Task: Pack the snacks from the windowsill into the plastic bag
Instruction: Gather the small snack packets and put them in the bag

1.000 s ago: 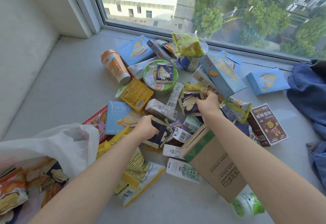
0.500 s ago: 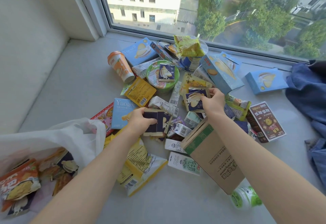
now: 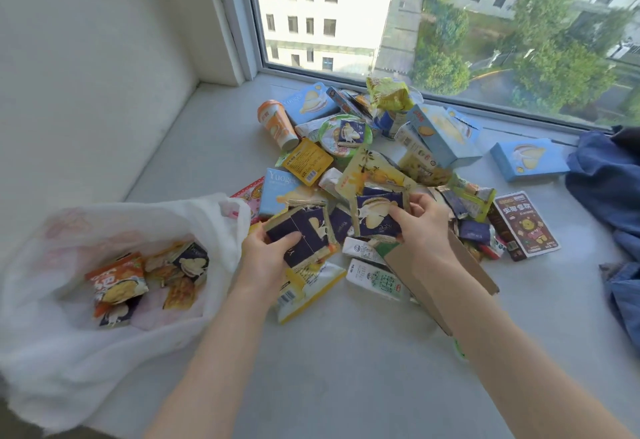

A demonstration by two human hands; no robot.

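Observation:
A heap of snacks covers the grey windowsill (image 3: 346, 352). My left hand (image 3: 266, 258) grips a stack of dark blue snack packets (image 3: 304, 231), lifted just right of the bag's rim. My right hand (image 3: 422, 227) pinches another dark blue packet (image 3: 375, 215) showing a cream biscuit, held above the heap. The white plastic bag (image 3: 69, 352) lies open at the left with several packets inside it.
Light blue boxes (image 3: 528, 158), an orange cup (image 3: 277, 123), a green bowl (image 3: 332, 134), a brown bear box (image 3: 524, 225) and milk cartons (image 3: 375, 277) lie on the sill. A brown cardboard box (image 3: 415, 283) sits under my right forearm. Blue cloth (image 3: 609, 189) is at the right. The window runs behind.
Both hands have lifted their dark blue packets off the heap and carried them left, toward the bag. The view has swung left, so more of the bag's inside shows.

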